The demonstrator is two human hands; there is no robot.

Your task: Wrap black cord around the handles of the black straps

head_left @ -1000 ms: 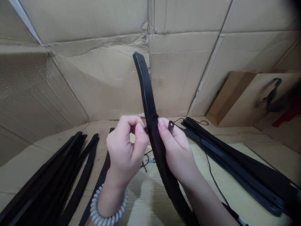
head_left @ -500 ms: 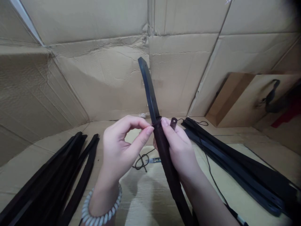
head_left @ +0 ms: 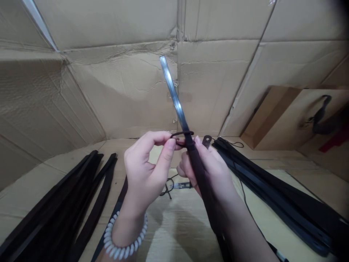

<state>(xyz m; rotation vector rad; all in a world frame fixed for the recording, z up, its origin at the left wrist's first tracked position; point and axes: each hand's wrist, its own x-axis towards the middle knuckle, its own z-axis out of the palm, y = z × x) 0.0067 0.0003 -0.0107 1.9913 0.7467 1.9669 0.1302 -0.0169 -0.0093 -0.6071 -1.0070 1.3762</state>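
Note:
My right hand [head_left: 211, 167] is wrapped round a dark brown cord-wrapped or sleeved handle [head_left: 203, 178]. From its top a narrow dark blade-like strip [head_left: 174, 94] points up and away, its edge shining. My left hand [head_left: 151, 165], with a pale coiled band at the wrist, pinches a dark cord [head_left: 181, 134] between thumb and forefinger. That cord forms a loose loop round the strip just above the handle's end. A brown tab with a hole [head_left: 207, 140] sticks out behind my right thumb. The lower end of the handle is partly hidden by my right forearm.
Several dark sleeve-like strips [head_left: 62, 203] lie at the left. More dark curved pieces [head_left: 272, 196] lie at the right, with a thin cord beside them. Small thread snippers [head_left: 182, 185] and a loose cord [head_left: 169, 187] rest beyond my hands. Cardboard walls [head_left: 136, 83] rise behind.
The strip has turned so its shiny narrow edge faces me. My left fingers have drawn the cord out into an open loop round it. The view has shifted slightly.

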